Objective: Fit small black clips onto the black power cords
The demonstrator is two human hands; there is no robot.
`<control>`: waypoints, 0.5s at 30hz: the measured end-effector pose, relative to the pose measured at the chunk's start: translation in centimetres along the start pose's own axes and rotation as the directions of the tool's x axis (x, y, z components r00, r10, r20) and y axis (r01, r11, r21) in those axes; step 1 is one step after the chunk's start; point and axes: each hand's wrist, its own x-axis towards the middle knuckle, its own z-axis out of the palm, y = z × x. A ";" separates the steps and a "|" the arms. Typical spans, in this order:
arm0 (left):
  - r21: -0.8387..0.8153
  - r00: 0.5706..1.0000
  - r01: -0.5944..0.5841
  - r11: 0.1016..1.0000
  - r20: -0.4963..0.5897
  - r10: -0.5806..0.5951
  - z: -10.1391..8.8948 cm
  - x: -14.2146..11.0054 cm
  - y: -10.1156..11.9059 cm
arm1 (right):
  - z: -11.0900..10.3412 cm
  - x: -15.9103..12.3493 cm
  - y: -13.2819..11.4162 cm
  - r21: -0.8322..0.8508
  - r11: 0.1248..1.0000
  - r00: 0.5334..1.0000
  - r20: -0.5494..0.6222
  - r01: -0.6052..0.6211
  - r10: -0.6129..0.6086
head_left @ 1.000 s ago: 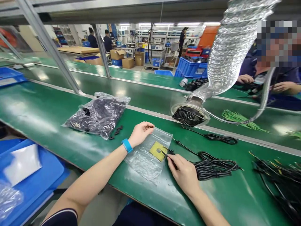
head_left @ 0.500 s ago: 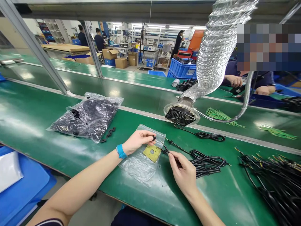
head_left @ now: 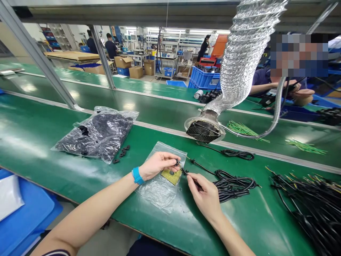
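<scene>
My left hand [head_left: 161,164], with a blue band at the wrist, pinches a small black plastic part [head_left: 176,162] between thumb and fingertips. Facing it from the right, my right hand [head_left: 204,190] is closed around a black cable [head_left: 184,171], whose thin end wires point at the part. The two meet or nearly meet; exact contact is too small to tell. Below my left fingertips, a yellow sponge [head_left: 170,177] with a hole lies on a clear zip bag [head_left: 157,193]. Coiled black cables [head_left: 234,185] rest beside my right hand.
A clear bag of black parts [head_left: 97,133] lies at left, with several loose pieces [head_left: 124,152] beside it. A fume fan [head_left: 205,129] hangs ahead on a foil duct. Many black cables [head_left: 311,209] are piled at right. Across the line, a co-worker's hands [head_left: 298,90] hold something dark.
My left hand has shifted slightly right and down with the black part, and the cable end in my right hand has come up close to it. The co-worker's hands have risen.
</scene>
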 end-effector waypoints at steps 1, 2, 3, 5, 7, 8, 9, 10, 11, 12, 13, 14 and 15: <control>0.006 1.000 -0.001 1.000 -0.001 0.001 0.0 0.0 0.0 | 0.0 0.0 0.0 -0.007 1.000 1.000 0.006 0.009 -0.009; 0.011 1.000 -0.003 1.000 -0.001 0.003 0.0 0.0 -0.1 | -0.1 0.1 0.0 -0.016 1.000 1.000 0.011 0.015 -0.015; 0.017 1.000 -0.005 1.000 -0.001 0.005 0.0 0.0 -0.1 | -0.1 0.1 -0.1 -0.026 0.999 1.000 0.015 0.019 -0.019; 0.030 1.000 -0.011 0.999 -0.001 0.011 0.0 0.0 -0.2 | -0.2 0.1 -0.1 -0.044 0.999 1.000 0.017 0.022 -0.022; 0.044 1.000 -0.022 0.999 -0.004 0.022 0.0 0.1 -0.2 | -0.3 0.1 -0.2 -0.052 0.998 1.000 0.013 0.025 -0.024; 0.051 1.000 -0.027 0.998 -0.005 0.027 0.0 0.1 -0.3 | -0.3 0.1 -0.2 -0.053 0.998 1.000 0.011 0.026 -0.025; 0.057 0.999 -0.031 0.998 -0.006 0.031 0.0 0.1 -0.3 | -0.3 0.1 -0.2 -0.053 0.998 1.000 0.010 0.028 -0.027; 0.061 0.999 -0.035 0.998 -0.008 0.035 0.0 0.1 -0.3 | -0.3 0.1 -0.2 -0.051 0.998 1.000 0.010 0.029 -0.029; 0.063 0.999 -0.037 0.997 -0.009 0.038 0.1 0.0 -0.3 | -0.3 0.1 -0.2 -0.050 0.998 0.999 0.009 0.031 -0.031; 0.064 0.999 -0.039 0.997 -0.010 0.040 0.1 0.0 -0.3 | -0.4 0.1 -0.3 -0.048 0.998 0.999 0.009 0.033 -0.032; 0.066 0.999 -0.040 0.997 -0.011 0.041 0.1 0.0 -0.3 | -0.4 0.1 -0.3 -0.047 0.998 0.999 0.010 0.033 -0.032; 0.068 0.999 -0.040 0.997 -0.012 0.041 0.0 0.0 -0.3 | -0.4 0.1 -0.3 -0.045 0.998 0.999 0.010 0.031 -0.030; 0.072 0.999 -0.039 0.997 -0.011 0.040 0.0 0.0 -0.3 | -0.4 0.1 -0.3 -0.044 0.999 1.000 0.009 0.026 -0.026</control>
